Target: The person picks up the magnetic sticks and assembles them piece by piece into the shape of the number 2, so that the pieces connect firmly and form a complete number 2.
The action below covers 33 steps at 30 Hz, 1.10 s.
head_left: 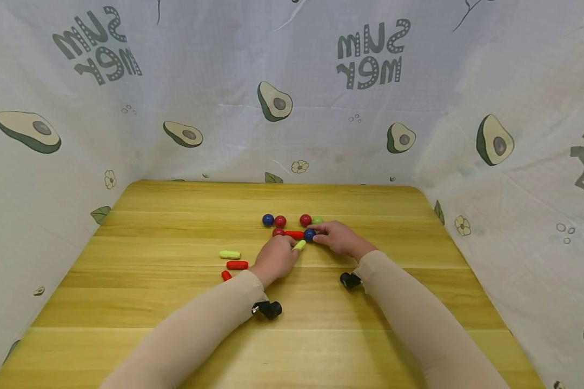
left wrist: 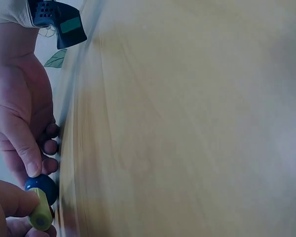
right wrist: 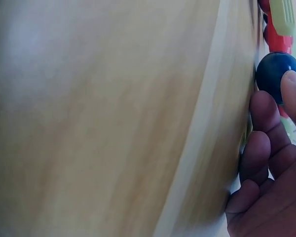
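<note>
1. Left hand point(head_left: 275, 259): we are pinching a yellow-green rod point(head_left: 300, 245) between thumb and fingers; its free end is pointing toward the blue ball point(head_left: 310, 235), though we are unable to tell whether they are touching.
2. Right hand point(head_left: 339, 238): we are gripping the blue ball between thumb and forefinger, while the other fingers are lying curled beside it, near the surface point(head_left: 316, 346).
3. Between the hands: a red rod point(head_left: 294, 235) is lying between the blue ball and a red ball point(head_left: 278, 232), which our left hand is partly hiding in the head view.
4. Beyond the hands: a second blue ball point(head_left: 268, 220) and a second red ball point(head_left: 280, 221) are sitting side by side; to their right, a third red ball point(head_left: 305, 220) is sitting beside a green ball point(head_left: 317, 220).
5. Left of our left hand: a loose yellow-green rod point(head_left: 230, 254), a loose red rod point(head_left: 237, 265) and another red rod point(head_left: 226, 275), partly hidden, are lying apart.
6. Background: a printed cloth point(head_left: 316, 140) is hanging behind the surface.
</note>
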Motion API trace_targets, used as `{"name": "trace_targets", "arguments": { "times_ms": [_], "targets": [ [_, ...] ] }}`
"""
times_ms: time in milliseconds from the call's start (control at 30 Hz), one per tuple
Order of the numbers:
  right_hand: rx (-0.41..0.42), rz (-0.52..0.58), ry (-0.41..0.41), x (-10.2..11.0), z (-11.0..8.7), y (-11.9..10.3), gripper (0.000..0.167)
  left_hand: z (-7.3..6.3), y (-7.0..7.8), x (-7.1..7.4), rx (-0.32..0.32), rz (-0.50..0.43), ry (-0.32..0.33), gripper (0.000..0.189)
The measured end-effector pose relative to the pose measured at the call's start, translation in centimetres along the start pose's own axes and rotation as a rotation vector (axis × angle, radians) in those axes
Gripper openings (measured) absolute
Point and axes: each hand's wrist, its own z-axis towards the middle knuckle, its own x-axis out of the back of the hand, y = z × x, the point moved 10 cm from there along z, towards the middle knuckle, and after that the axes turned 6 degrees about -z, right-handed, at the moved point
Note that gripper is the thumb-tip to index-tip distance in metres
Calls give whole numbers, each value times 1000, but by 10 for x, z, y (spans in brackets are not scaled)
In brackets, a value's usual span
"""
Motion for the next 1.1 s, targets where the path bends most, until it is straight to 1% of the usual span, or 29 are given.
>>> {"name": "trace_targets", "arguments": {
  "times_ms": [167, 367, 567, 867, 1100],
  "targets": [
    [0, -10, 6, 0, 0, 0, 44, 1, 1, -3, 23, -9, 7, 33],
    [18, -21, 20, 1, -2, -3, 43, 4, 1, -7, 44, -13, 13, 34],
    [24, -19, 19, 0, -1, -4, 42, 5, 2, -10, 47, -25, 20, 34],
    [7, -8, 4, -1, -2, -3, 43, 6, 5, -15, 43, -17, 24, 34],
    [-15, 1, -2, -1, -2, 0, 43, 4, 4, -14, 52, -27, 46, 34]
  ]
}}
